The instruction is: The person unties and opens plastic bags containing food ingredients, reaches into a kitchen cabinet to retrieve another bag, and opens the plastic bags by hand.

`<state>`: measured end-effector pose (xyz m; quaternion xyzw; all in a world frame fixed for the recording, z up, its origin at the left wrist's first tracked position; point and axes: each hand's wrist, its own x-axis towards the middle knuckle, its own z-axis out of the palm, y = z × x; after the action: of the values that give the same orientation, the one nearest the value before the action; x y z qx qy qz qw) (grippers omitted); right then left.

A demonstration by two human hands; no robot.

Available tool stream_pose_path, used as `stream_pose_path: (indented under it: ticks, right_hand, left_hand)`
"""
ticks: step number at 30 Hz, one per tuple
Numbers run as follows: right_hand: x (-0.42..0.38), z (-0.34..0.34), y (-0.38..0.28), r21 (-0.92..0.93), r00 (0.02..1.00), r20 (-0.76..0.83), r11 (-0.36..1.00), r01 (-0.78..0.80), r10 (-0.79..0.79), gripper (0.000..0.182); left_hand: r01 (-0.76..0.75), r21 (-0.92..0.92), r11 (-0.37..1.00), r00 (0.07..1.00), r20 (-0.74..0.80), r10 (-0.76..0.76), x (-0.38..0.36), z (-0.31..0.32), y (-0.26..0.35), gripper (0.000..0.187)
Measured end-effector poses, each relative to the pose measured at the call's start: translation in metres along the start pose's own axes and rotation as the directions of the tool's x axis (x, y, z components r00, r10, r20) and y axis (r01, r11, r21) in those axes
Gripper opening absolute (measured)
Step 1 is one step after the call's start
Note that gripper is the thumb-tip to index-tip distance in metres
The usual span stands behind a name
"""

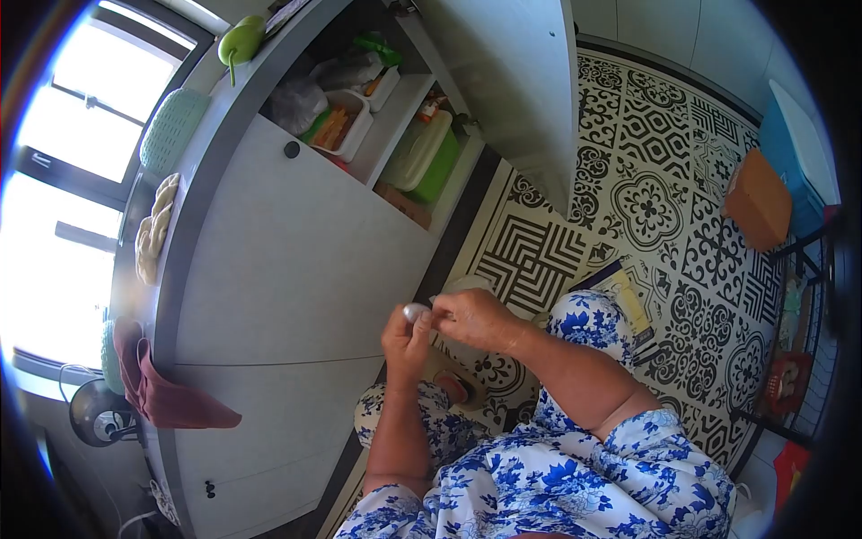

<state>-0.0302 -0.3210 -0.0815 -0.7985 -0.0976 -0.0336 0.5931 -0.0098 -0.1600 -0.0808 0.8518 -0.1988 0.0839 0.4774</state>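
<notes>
My left hand (407,348) is closed around a small round shiny pale thing (415,312), which shows above the thumb; its kind is not clear. Close beside it, the fingers of my right hand (472,320) are pinched together at the side of the round thing. What lies between those fingertips is hidden. Both hands are held over my knees, in front of the grey cabinet. A whitish, partly see-through thing (467,286) shows just behind my right hand, mostly covered by it.
The cabinet door (516,81) stands open. Inside are a white bin (353,135) with orange-brown packets and a green box (429,162) with a pale lid. A maroon cloth (175,386) hangs over the counter edge. A yellow-and-dark packet (628,301) lies on the patterned floor near my knee.
</notes>
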Motion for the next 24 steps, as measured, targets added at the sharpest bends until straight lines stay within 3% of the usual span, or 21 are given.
stream_pose_path:
  ticks: [1, 2, 3, 5, 8, 9, 10, 11, 12, 14, 15, 16, 17, 18, 20, 22, 24]
  right_hand:
    - [0.0, -0.003, -0.003, -0.002, 1.0, 0.007, 1.0, 0.0, 0.0, 0.017]
    - [0.001, -0.007, -0.005, 0.025, 1.0, -0.03, 1.0, -0.007, 0.007, 0.017]
    - [0.001, -0.011, -0.007, 0.053, 0.998, -0.067, 0.999, -0.012, 0.016, 0.018]
    - [0.0, -0.019, -0.015, 0.117, 0.997, -0.052, 0.991, -0.059, 0.065, 0.015]
    - [-0.001, -0.021, -0.017, 0.19, 0.993, 0.01, 0.974, -0.121, 0.121, 0.012]
    - [-0.001, -0.021, -0.016, 0.199, 0.99, 0.055, 0.97, -0.137, 0.129, 0.011]
    - [-0.001, -0.019, -0.014, 0.2, 0.99, 0.055, 0.97, -0.137, 0.129, 0.011]
    - [0.0, -0.016, -0.011, 0.191, 0.997, 0.031, 0.979, -0.077, 0.073, 0.011]
    - [0.0, -0.015, -0.009, 0.18, 1.0, 0.008, 0.983, -0.017, 0.016, 0.012]
    - [0.001, -0.017, -0.009, 0.218, 1.0, -0.014, 0.976, -0.024, 0.028, 0.013]
    - [0.003, -0.018, -0.009, 0.258, 0.998, -0.04, 0.966, -0.032, 0.043, 0.014]
    - [0.003, -0.02, -0.011, 0.258, 0.998, -0.038, 0.966, -0.033, 0.044, 0.014]
    - [0.003, -0.024, -0.015, 0.375, 0.995, -0.033, 0.924, -0.073, 0.092, 0.016]
    - [0.002, -0.028, -0.019, 0.488, 0.99, -0.024, 0.866, -0.11, 0.14, 0.019]
    - [0.003, -0.035, -0.026, 0.521, 0.977, -0.002, 0.834, -0.181, 0.213, 0.022]
    - [0.001, -0.034, -0.023, 0.62, 0.971, -0.057, 0.77, -0.149, 0.234, 0.022]
    - [0.003, -0.027, -0.011, 0.466, 0.962, -0.224, 0.884, -0.033, 0.153, 0.022]
  left_hand:
    - [0.153, -0.288, 0.945, 0.988, 0.055, -0.143, 0.002, 0.0, 0.008, 0.006]
    - [0.294, -0.54, 0.789, 0.956, 0.146, -0.256, 0.003, 0.001, 0.011, 0.013]
    - [0.292, -0.542, 0.788, 0.956, 0.143, -0.256, 0.003, -0.002, 0.006, 0.013]
    - [0.377, -0.518, 0.768, 0.903, 0.391, -0.179, 0.002, -0.007, -0.009, 0.025]
    - [0.325, -0.356, 0.876, 0.887, 0.436, -0.151, -0.004, 0.0, -0.014, 0.024]
    - [0.325, -0.356, 0.876, 0.887, 0.436, -0.152, -0.005, 0.002, -0.022, 0.024]
    - [0.313, -0.241, 0.918, 0.881, 0.435, -0.186, -0.006, 0.003, -0.031, 0.023]
    - [0.298, -0.123, 0.947, 0.876, 0.43, -0.22, -0.008, 0.003, -0.038, 0.022]
    - [0.299, -0.124, 0.946, 0.877, 0.428, -0.221, -0.007, 0.004, -0.032, 0.022]
    - [0.023, -0.055, 0.998, 0.963, 0.27, -0.007, -0.002, 0.005, -0.011, 0.017]
    - [0.024, -0.056, 0.998, 0.963, 0.268, -0.009, -0.003, 0.006, -0.008, 0.017]
    - [0.178, -0.23, 0.957, 0.958, 0.265, -0.114, -0.004, 0.006, -0.007, 0.016]
    - [0.318, -0.394, 0.862, 0.935, 0.281, -0.217, -0.006, 0.006, -0.005, 0.016]
    - [0.322, -0.393, 0.861, 0.933, 0.283, -0.22, -0.006, 0.005, -0.004, 0.016]
    - [0.461, -0.705, 0.539, 0.884, 0.309, -0.352, -0.006, 0.004, -0.002, 0.015]
    - [0.424, -0.804, 0.418, 0.89, 0.286, -0.355, -0.006, 0.001, -0.008, 0.015]
    - [0.414, -0.809, 0.418, 0.893, 0.271, -0.359, -0.005, -0.001, -0.009, 0.014]
